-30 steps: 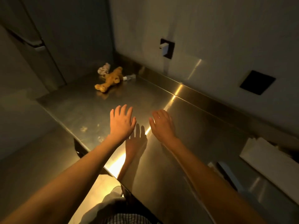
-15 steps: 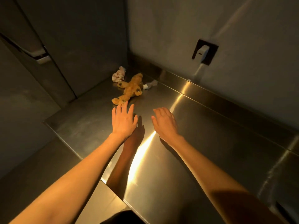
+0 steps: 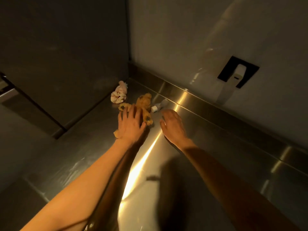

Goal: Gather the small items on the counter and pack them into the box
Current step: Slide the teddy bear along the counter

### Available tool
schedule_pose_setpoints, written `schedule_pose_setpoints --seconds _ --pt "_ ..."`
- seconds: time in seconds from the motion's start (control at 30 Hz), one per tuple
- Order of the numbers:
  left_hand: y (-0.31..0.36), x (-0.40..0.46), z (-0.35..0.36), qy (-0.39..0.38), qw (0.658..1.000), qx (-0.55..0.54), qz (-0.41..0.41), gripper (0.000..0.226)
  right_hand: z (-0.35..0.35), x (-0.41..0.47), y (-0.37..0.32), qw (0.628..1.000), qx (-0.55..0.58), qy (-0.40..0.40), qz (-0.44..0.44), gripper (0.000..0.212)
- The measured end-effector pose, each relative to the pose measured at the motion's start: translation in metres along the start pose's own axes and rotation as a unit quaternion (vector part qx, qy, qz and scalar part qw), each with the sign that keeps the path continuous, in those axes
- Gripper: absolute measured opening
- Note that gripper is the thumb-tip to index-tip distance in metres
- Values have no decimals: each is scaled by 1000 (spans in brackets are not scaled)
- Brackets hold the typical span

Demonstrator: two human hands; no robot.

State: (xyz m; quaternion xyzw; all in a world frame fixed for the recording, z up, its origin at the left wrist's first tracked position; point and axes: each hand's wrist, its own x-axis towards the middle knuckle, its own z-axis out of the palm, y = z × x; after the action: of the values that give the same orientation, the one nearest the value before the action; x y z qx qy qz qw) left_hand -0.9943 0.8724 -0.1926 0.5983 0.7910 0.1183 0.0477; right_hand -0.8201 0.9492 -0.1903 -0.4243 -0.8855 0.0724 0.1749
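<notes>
Three small items lie in the far corner of the steel counter (image 3: 208, 160). A tan plush toy (image 3: 144, 102) lies flat, a pale crumpled scrunchie (image 3: 119, 95) sits to its left, and a small tube with a white cap (image 3: 159, 106) lies to its right. My left hand (image 3: 130, 125) is spread flat over the toy's lower half, fingers apart, hiding that part. My right hand (image 3: 173, 125) hovers open just below the tube, touching nothing. No box is in view.
A dark metal panel (image 3: 66, 52) stands along the counter's left side. The wall behind has a black socket plate with a white plug (image 3: 238, 72). A raised steel backsplash (image 3: 216, 110) runs along the back edge.
Both hands have moved forward toward the corner. The left hand now covers part of the plush toy, and the right hand has come close to the tube.
</notes>
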Motion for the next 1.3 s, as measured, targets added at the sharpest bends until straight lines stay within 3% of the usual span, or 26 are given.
schedule_pose_setpoints --seconds 0.17,0.3,0.57,0.9,1.3 --pt "-6 39 22 -15 1000 -9 4 72 46 47 34 998 -28 28 -40 42" --pt "-13 57 37 0 999 -36 -1 66 86 69 58 982 -39 137 -127 34" --pt "-13 69 54 19 999 -41 4 61 95 88 70 979 -32 119 -163 30" --pt "-8 45 53 36 998 -28 44 58 80 41 70 995 31 77 -52 28" --pt "26 -50 54 10 995 -28 94 56 40 -85 61 995 43 60 60 33"
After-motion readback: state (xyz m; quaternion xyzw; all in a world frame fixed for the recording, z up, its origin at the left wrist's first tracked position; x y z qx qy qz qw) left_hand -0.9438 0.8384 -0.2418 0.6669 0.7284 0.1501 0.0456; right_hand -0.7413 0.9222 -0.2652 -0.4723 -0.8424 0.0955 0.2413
